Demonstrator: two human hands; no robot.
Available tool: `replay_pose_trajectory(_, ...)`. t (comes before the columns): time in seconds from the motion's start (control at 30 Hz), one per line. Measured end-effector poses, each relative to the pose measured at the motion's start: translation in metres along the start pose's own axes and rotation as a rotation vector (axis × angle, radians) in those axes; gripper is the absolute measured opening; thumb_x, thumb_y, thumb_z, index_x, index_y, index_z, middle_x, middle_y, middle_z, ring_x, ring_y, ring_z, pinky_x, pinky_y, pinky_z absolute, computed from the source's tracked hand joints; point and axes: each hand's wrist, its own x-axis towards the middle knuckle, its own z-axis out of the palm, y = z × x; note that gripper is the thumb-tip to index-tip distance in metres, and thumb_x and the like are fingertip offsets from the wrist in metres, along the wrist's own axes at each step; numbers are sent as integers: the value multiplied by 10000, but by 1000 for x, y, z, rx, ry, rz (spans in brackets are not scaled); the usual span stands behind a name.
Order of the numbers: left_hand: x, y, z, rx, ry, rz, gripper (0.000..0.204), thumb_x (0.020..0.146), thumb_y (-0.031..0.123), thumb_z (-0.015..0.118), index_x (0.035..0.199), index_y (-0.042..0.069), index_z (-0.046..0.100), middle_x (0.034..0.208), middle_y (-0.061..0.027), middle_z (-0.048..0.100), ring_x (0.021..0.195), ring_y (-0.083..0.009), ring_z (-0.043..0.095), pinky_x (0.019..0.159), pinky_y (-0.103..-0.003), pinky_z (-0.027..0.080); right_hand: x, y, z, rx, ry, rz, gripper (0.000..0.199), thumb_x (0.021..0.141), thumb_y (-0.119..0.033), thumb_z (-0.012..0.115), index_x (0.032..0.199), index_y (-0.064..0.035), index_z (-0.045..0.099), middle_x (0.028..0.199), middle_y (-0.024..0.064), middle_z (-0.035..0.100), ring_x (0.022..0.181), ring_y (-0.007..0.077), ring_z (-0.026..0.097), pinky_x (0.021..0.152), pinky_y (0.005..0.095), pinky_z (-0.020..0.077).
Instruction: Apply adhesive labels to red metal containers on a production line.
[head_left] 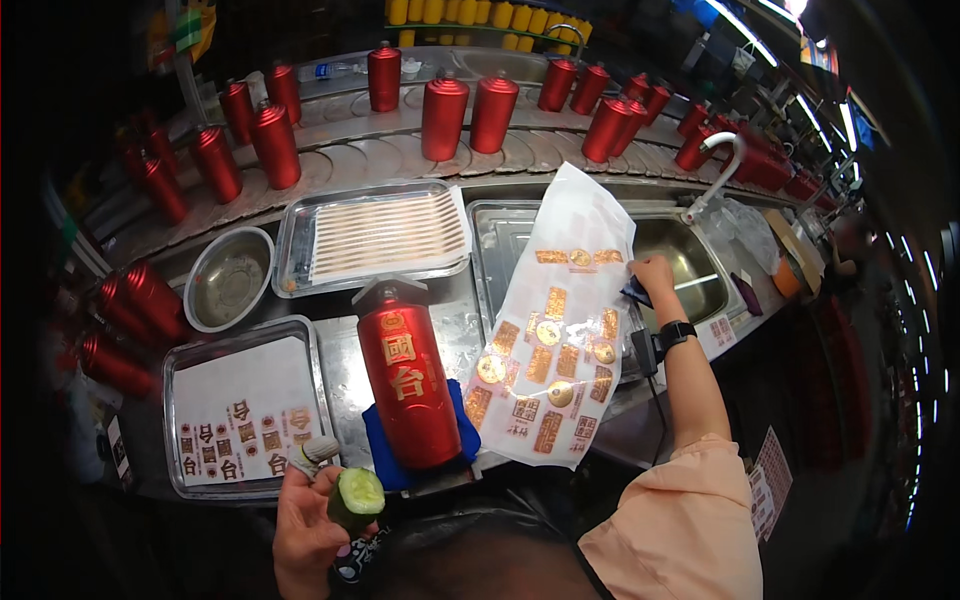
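Note:
My left hand (305,535) is closed around a cut cucumber piece (358,497), its pale wet face turned up; a whitish cover sits on one fingertip. Just beyond it a large red bottle (405,375) with gold characters stands tilted on a folded blue cloth (465,425). My right hand (655,280), a black watch on its wrist, is closed at the right edge of a white sheet (520,380) bearing gold and brown decals. Something dark shows under its fingers, and I cannot make out what it is.
Left of the bottle lies a metal tray (320,370) with a decal sheet. Behind stand a second tray (460,265) holding a striped sheet and a metal bowl (200,300). A sink (700,245) with a white faucet (738,150) is at right. Red bottles (443,118) line a conveyor (350,150).

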Motion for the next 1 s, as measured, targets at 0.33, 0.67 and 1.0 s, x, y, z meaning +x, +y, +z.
replay_pose_trajectory(0.33, -8, 5, 14, 158, -41, 4, 864, 764, 111, 756, 1454, -12, 251, 1085, -146, 579, 847, -213, 609, 684, -263, 507, 5, 2, 6, 678, -505, 198, 390, 718, -345, 824, 768, 29, 729, 645, 16, 642, 510, 95, 518, 525, 238, 387)
replay_pose_trajectory(0.67, 3, -2, 10, 260, -120, -6, 882, 766, 107, 720, 1461, -43, 198, 1074, -159, 558, 828, -233, 592, 703, -305, 495, 31, 65, 0, 96, -170, 305, 431, 638, -343, 859, 799, 33, 722, 786, 129, 723, 681, 257, 683, 632, 372, 529)
replay_pose_trajectory(1.0, 5, -3, 25, 257, -172, 5, 880, 771, 138, 726, 1459, -34, 205, 1107, -161, 551, 872, -248, 593, 731, -318, 496, 3, 74, -43, -116, -294, 483, 461, 670, -255, 852, 1068, -66, 717, 1152, 154, 679, 1067, 314, 659, 868, 405, 542)
